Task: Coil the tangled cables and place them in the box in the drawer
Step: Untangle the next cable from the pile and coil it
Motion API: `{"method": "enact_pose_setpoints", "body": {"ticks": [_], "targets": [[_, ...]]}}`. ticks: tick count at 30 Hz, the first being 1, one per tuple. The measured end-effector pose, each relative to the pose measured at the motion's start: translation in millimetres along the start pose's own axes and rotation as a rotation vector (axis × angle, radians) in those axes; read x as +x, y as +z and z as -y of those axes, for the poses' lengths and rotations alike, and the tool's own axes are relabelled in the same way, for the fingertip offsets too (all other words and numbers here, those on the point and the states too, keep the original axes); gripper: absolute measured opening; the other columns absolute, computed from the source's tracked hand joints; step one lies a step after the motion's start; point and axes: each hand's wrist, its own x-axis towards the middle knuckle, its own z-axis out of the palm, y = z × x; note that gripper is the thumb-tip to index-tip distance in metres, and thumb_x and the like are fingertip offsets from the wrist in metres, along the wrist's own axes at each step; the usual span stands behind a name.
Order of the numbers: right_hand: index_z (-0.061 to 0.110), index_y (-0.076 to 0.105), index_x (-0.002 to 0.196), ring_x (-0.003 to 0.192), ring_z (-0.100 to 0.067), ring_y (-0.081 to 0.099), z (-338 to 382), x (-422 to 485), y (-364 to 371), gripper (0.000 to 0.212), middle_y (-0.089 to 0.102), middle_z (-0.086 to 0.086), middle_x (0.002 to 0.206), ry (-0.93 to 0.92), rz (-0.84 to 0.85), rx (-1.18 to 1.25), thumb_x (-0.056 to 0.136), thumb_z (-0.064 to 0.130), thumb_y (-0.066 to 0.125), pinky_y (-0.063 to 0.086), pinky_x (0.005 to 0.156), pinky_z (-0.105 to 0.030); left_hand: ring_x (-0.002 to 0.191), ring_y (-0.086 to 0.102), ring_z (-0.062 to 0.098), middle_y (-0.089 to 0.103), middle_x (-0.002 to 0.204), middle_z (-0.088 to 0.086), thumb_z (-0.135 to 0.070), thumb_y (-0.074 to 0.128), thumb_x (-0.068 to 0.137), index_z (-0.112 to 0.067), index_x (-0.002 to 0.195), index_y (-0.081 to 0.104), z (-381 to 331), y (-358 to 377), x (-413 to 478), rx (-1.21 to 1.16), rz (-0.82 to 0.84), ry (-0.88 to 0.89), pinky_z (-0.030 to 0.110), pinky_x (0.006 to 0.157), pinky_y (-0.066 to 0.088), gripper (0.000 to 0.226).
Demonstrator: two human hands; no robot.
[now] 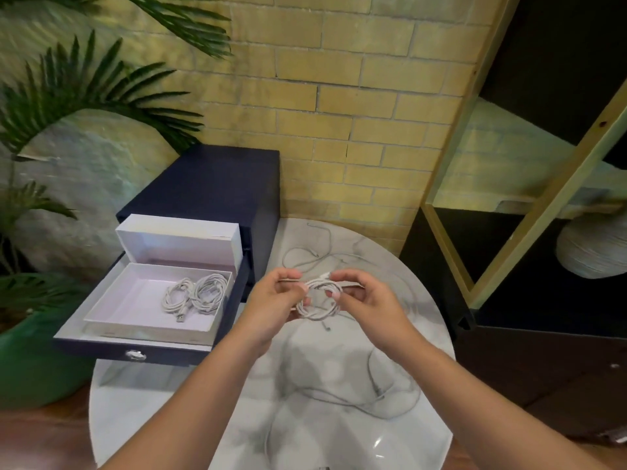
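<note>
Round and marbled in white and grey, the table top point(190, 412) lies closest, with a loose pale cable point(380, 396) straggling over it toward 5 o'clock.

Above its middle, the fingertips point(342, 275) of both hands meet on a small coil of white cable point(317, 301). The left hand point(271, 300) pinches the coil's 9 o'clock side between thumb and curled fingers. The right hand point(368, 296) pinches the 3 o'clock side, apparently with the cable's end at the top of the loop. Both wrists are cocked slightly inward, and both forearms run up from the bottom edge and converge on the coil.

This looks like the close of a coiling step: the loops are gathered and the tail is probably being tucked or wrapped. Next the bundle likely has to go toward 9 o'clock, into the open white cardboard box point(149, 329) that sits in the pulled-out dark blue drawer point(101, 349). Two coiled white cables point(198, 293) already lie at the box's right side, so there is free floor to their left. One hand must keep the loops pinched in transit or they may spring apart. More tangled cable point(318, 255) waits at 12 o'clock on the table.
</note>
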Motion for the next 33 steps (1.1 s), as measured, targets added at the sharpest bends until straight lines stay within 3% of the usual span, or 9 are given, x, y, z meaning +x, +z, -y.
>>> {"method": "enact_pose_setpoints", "body": {"ticks": [4, 6, 10, 14, 17, 22, 27, 33], "targets": [[0.013, 0.066, 0.100, 0.085, -0.015, 0.067, 5.6, 15.5, 39.6, 0.023, 0.072, -0.001, 0.101, 0.005, -0.008, 0.068, 0.085, -0.004, 0.065, 0.054, 0.078, -0.028, 0.072, 0.062, 0.012, 0.065, 0.084, 0.003, -0.011, 0.067, 0.086, -0.018, 0.091, 0.065, -7.2, -42.1, 2.9, 0.282, -0.036, 0.077, 0.027, 0.069, 0.053, 0.009], [0.014, 0.067, 0.097, 0.086, -0.014, 0.068, 9.3, 22.2, 57.5, 0.025, 0.073, 0.000, 0.098, -0.010, 0.005, 0.074, 0.085, -0.007, 0.063, 0.053, 0.079, -0.026, 0.071, 0.061, 0.010, 0.066, 0.078, -0.003, -0.022, 0.072, 0.083, -0.023, 0.088, 0.067, -14.2, -64.4, 4.2, 0.464, -0.061, 0.126, 0.021, 0.069, 0.047, 0.007], [0.019, 0.067, 0.093, 0.088, -0.010, 0.068, 16.6, 38.9, 108.2, 0.031, 0.072, 0.001, 0.096, -0.052, 0.073, 0.025, 0.086, -0.011, 0.059, 0.052, 0.079, -0.019, 0.073, 0.065, 0.012, 0.067, 0.075, 0.003, -0.026, 0.072, 0.080, -0.026, 0.093, 0.066, -28.4, -119.9, 8.0, 0.656, -0.019, 0.126, 0.021, 0.069, 0.051, 0.014], [0.022, 0.064, 0.099, 0.093, -0.016, 0.067, 13.9, 53.5, 151.0, 0.023, 0.069, -0.003, 0.105, -0.047, 0.069, -0.058, 0.087, 0.002, 0.064, 0.053, 0.080, -0.023, 0.059, 0.061, 0.006, 0.066, 0.072, -0.003, -0.021, 0.068, 0.080, -0.027, 0.092, 0.067, -31.8, -166.1, 17.4, 0.707, -0.056, 0.117, 0.020, 0.058, 0.049, 0.014], [0.022, 0.063, 0.110, 0.105, -0.014, 0.060, 4.8, 55.7, 167.0, 0.023, 0.064, 0.001, 0.111, -0.031, 0.081, -0.309, 0.088, 0.015, 0.066, 0.050, 0.095, -0.033, 0.075, 0.065, 0.018, 0.067, 0.079, 0.001, -0.024, 0.067, 0.080, -0.027, 0.093, 0.064, -29.7, -200.0, 30.8, 0.703, -0.175, 0.094, 0.033, 0.074, 0.055, 0.013], [0.021, 0.052, 0.133, 0.129, -0.020, 0.039, -12.9, 51.7, 180.2, 0.043, 0.048, 0.002, 0.138, -0.067, 0.222, -0.843, 0.091, 0.029, 0.061, 0.027, 0.108, -0.028, 0.088, 0.066, 0.027, 0.068, 0.091, 0.004, -0.027, 0.064, 0.081, -0.024, 0.100, 0.062, -24.7, -239.1, 52.0, 0.790, -0.303, 0.059, 0.040, 0.086, 0.053, 0.020], [0.020, 0.044, 0.142, 0.137, -0.021, 0.028, -14.6, 52.7, 187.2, 0.054, 0.037, 0.002, 0.150, -0.069, 0.251, -1.012, 0.092, 0.038, 0.057, 0.022, 0.115, -0.033, 0.083, 0.067, 0.027, 0.068, 0.093, 0.007, -0.028, 0.064, 0.079, -0.021, 0.105, 0.061, -17.5, -247.7, 61.0, 0.801, -0.272, 0.024, 0.042, 0.080, 0.056, 0.027], [0.020, 0.046, 0.140, 0.138, -0.020, 0.029, -11.1, 53.0, 186.3, 0.053, 0.037, 0.002, 0.150, -0.063, 0.271, -1.029, 0.092, 0.038, 0.059, 0.023, 0.116, -0.034, 0.071, 0.067, 0.019, 0.066, 0.080, 0.002, -0.025, 0.066, 0.083, -0.022, 0.105, 0.055, -4.4, -239.5, 68.7, 0.818, -0.218, 0.011, 0.042, 0.070, 0.059, 0.024]]}}
